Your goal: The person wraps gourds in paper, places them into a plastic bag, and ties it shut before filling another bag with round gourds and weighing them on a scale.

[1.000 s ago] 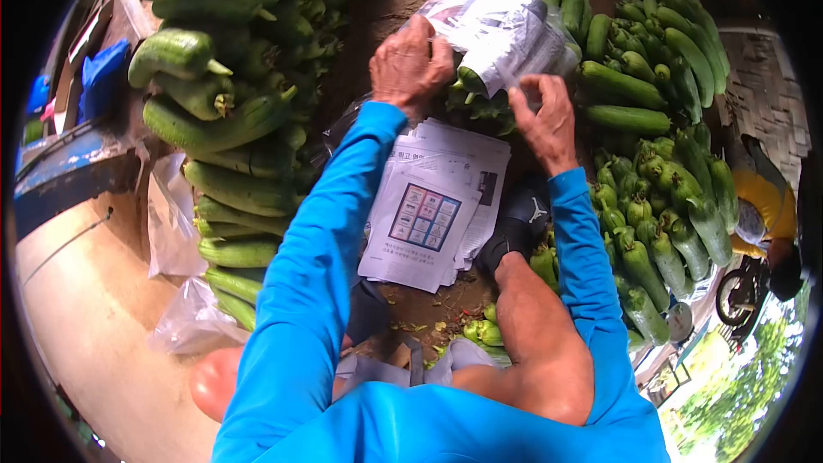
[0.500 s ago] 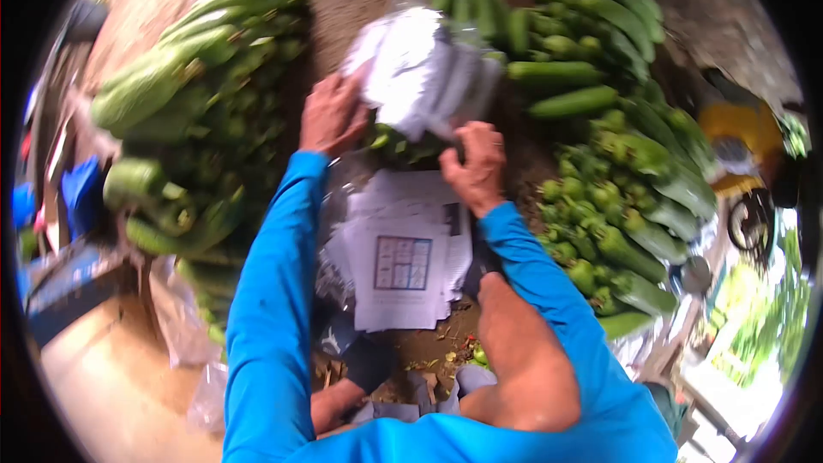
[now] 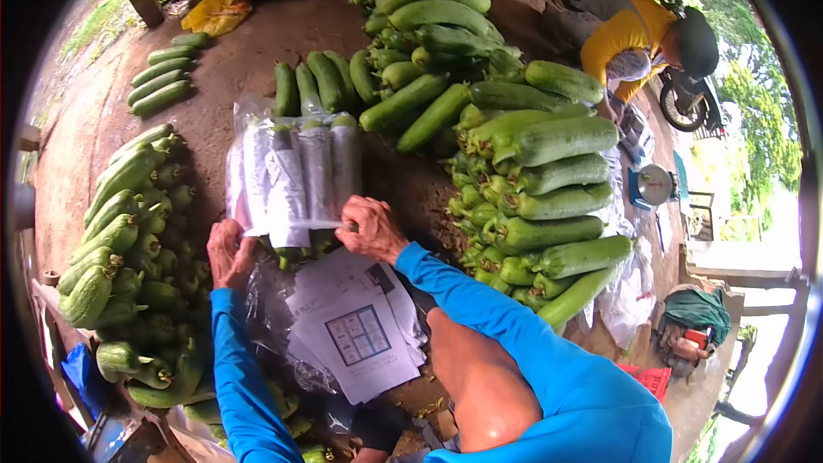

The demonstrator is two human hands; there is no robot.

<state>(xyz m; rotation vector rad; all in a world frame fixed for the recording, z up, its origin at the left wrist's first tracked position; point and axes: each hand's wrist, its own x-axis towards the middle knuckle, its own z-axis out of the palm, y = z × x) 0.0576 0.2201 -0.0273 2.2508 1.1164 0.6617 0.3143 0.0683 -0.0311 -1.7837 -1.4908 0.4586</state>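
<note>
We have one clear plastic bag (image 3: pixel 296 176) in front of us on the ground (image 3: pixel 94 99), with at least four paper-wrapped gourds (image 3: pixel 315 167) side by side inside. Our right hand (image 3: pixel 373 229) pinches the near right end of the bag's edge between thumb and fingers; our left hand (image 3: pixel 230 253) has its fingers curled closed on the near left corner, and the edge runs straight between the two. Nearer to us sits one stack of printed papers (image 3: pixel 356 334), its sheets too overlapped to count, with loose clear plastic (image 3: pixel 267 313) along its left side. Just beyond the bag we count five green gourds (image 3: pixel 327 81) in a row, and to the upper left five more gourds (image 3: pixel 160 83) lie in a separate group. The left heap (image 3: pixel 116 236) and the right heap (image 3: pixel 549 206) hold too many to count, though six large ones line the outer side of the near part of the right heap. Our bare knee (image 3: pixel 489 377) crowds the right side of the papers. Farther out are one yellow bag (image 3: pixel 217 11), one dial scale (image 3: pixel 653 185), one red crate (image 3: pixel 649 379), and one person in a yellow top (image 3: pixel 621 39), bent near a motorcycle wheel (image 3: pixel 682 105).
</note>
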